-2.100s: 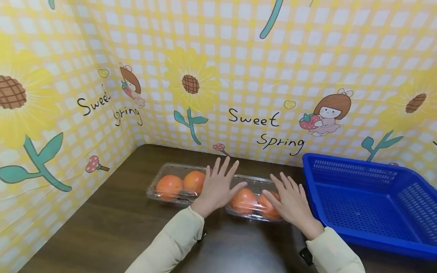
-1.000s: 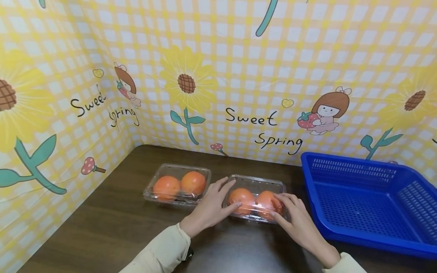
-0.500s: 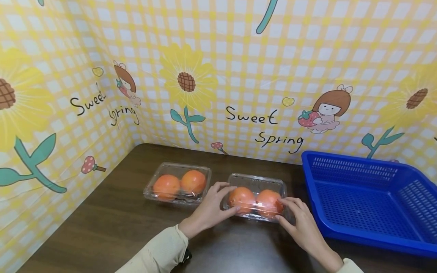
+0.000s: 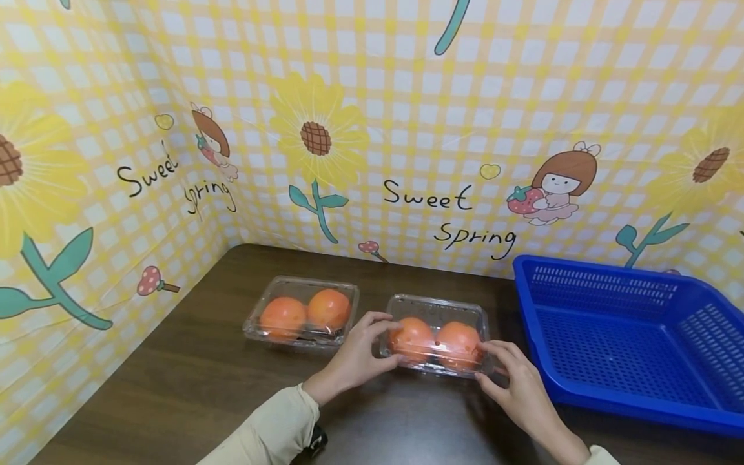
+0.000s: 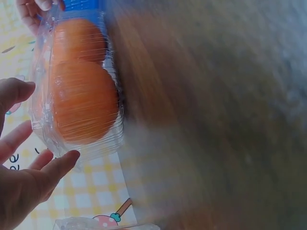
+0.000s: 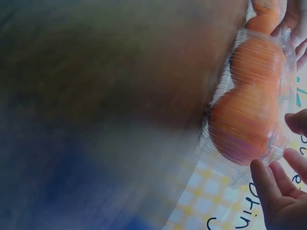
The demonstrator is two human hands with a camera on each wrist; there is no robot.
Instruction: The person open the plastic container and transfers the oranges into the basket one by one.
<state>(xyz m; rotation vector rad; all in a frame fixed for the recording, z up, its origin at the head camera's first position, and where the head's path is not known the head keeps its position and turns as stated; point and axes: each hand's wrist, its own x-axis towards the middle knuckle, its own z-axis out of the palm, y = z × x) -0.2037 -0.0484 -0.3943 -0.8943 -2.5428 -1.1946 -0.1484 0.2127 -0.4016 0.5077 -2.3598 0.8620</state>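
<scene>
Head view: from where I stand, the clear box (image 4: 437, 311) holding two orange fruits (image 4: 458, 343) sits on the counter (image 4: 174, 387), long axis nearly nine-to-three; left hand (image 4: 358, 355) at its nine, right hand (image 4: 519, 386) at its three, fingers (image 5: 56, 168) spread wide, pressure unclear.

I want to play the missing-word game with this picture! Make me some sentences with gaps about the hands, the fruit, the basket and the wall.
1. The clear box between the left hand and right hand holds ____ orange fruits.
2. The colour of the basket is ____.
3. The hand nearer the basket is the person's ____ hand.
4. The writing on the wall cloth says "Sweet ____".

Missing words: two; blue; right; Spring.
</scene>
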